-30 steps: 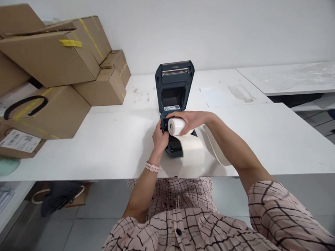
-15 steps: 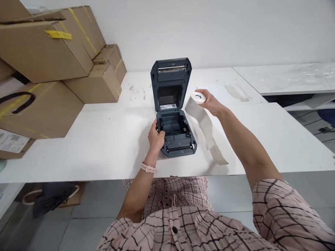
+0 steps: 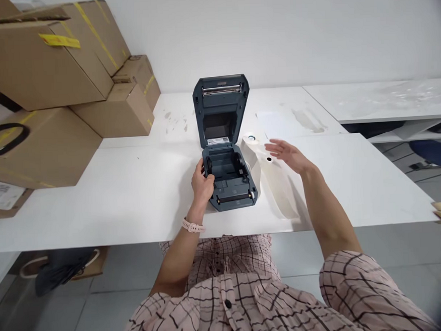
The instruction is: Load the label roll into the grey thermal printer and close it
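Observation:
A dark grey label printer (image 3: 225,160) stands on the white table with its lid raised and its inner bay exposed. My left hand (image 3: 202,181) grips the printer's left side, thumb over the edge and fingers behind it. To the right of the printer, a roll of white labels (image 3: 250,146) rests on the table, partly hidden by the printer. Its loose strip trails over the tabletop toward the front edge. My right hand (image 3: 287,154) is held over the table right of the roll, fingers stretched out, with nothing in it.
Cardboard boxes (image 3: 43,65) with yellow tape are stacked on the left of the white table (image 3: 142,207). A white wall rises behind. A dark blue seat (image 3: 432,153) is beyond the right end, and a dark bag (image 3: 61,272) lies below at left.
My right hand has let go of the label roll, which now sits on the table beside the printer. That hand has opened and drawn slightly away. My left hand still grips the printer.

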Action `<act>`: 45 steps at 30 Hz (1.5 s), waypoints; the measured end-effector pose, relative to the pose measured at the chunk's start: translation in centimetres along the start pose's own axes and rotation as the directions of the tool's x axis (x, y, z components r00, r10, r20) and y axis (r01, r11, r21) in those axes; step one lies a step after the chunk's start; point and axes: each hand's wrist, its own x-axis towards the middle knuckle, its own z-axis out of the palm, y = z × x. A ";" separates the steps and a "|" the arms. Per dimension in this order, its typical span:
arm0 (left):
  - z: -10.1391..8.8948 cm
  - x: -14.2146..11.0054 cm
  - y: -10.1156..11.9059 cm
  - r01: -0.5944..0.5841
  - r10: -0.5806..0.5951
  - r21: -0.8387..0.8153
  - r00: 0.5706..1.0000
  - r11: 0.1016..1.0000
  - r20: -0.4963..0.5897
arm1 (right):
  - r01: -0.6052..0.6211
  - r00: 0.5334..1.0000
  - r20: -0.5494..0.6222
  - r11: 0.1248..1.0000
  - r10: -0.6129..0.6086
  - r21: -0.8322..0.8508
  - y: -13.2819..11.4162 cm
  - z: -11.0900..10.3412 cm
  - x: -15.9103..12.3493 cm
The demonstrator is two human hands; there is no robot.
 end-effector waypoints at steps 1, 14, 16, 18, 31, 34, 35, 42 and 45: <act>0.0 0.0 0.1 -0.002 0.002 -0.011 1.000 1.000 0.002 | -0.023 0.999 0.022 1.000 0.023 -0.017 0.5 0.2 -1.3; 0.2 0.2 -0.4 -0.019 0.018 -0.066 1.000 0.998 -0.017 | 0.495 0.820 0.504 0.778 -0.272 -0.386 -10.6 11.3 -5.2; 0.4 0.3 -0.4 -0.012 0.011 -0.071 1.000 0.997 -0.016 | 0.591 0.779 0.589 0.564 -0.214 -0.577 -10.6 13.7 -2.8; 0.5 0.3 -0.4 -0.005 0.004 -0.074 1.000 0.997 -0.022 | 0.609 0.777 0.619 0.389 -0.118 -0.691 -9.5 15.6 -0.9; 0.5 -0.3 0.0 0.020 -0.015 -0.249 1.000 0.968 0.022 | 0.605 0.796 0.444 0.497 -0.412 -0.623 -6.5 16.3 -11.3; 0.6 -0.3 0.0 0.026 -0.022 -0.263 1.000 0.964 0.018 | 0.588 0.807 0.406 0.526 -0.428 -0.615 -5.8 16.5 -12.8; 0.6 -0.2 0.0 0.031 -0.027 -0.265 0.999 0.964 0.018 | 0.584 0.811 0.402 0.532 -0.425 -0.614 -5.6 16.5 -13.0; 0.6 -0.3 0.0 0.057 -0.051 -0.261 0.998 0.964 0.029 | 0.542 0.840 0.357 0.600 -0.408 -0.589 -5.0 16.2 -13.0; 0.6 -0.3 0.0 0.055 -0.048 -0.253 0.998 0.966 0.034 | 0.524 0.851 0.346 0.625 -0.394 -0.578 -4.7 16.2 -13.1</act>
